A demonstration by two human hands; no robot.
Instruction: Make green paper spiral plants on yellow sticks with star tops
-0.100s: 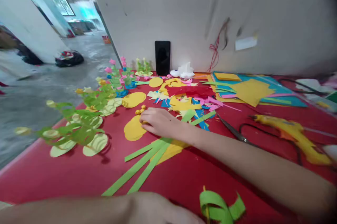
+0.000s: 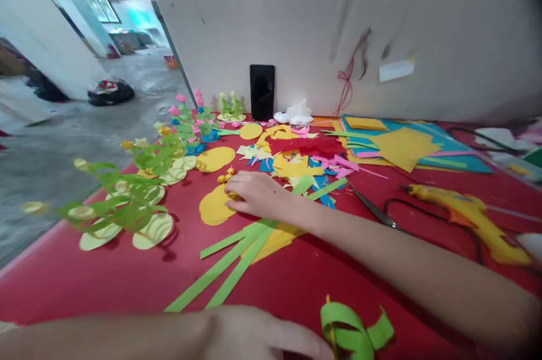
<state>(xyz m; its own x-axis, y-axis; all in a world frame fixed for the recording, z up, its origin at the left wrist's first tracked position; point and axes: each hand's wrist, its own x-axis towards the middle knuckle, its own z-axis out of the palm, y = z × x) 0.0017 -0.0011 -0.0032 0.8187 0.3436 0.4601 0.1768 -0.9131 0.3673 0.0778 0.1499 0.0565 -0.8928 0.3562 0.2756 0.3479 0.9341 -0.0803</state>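
My right hand [image 2: 258, 193] rests over a pile of yellow paper circles [image 2: 215, 206], its fingers curled toward the thumb. Yellow shows in the gap, but what the fingertips hold is hidden. Small yellow paper stars [image 2: 226, 175] lie just beyond the fingertips. My left hand [image 2: 249, 334] is at the bottom edge, partly cut off. Its fingers close at the yellow stem of a curled green paper strip [image 2: 349, 326]. Flat green paper strips [image 2: 237, 264] and a yellow sheet [image 2: 275, 242] lie between the hands.
Finished paper flowers [image 2: 135, 202] line the table's left side. Paper scraps [image 2: 296, 165] are heaped behind my right hand. Scissors [image 2: 376, 207] and a yellow glue gun [image 2: 470, 216] with its cord lie to the right. A black phone [image 2: 262, 92] leans on the wall.
My left hand's fingers show slightly more at the bottom edge, closer to the yellow stem. The right hand stays almost in place.
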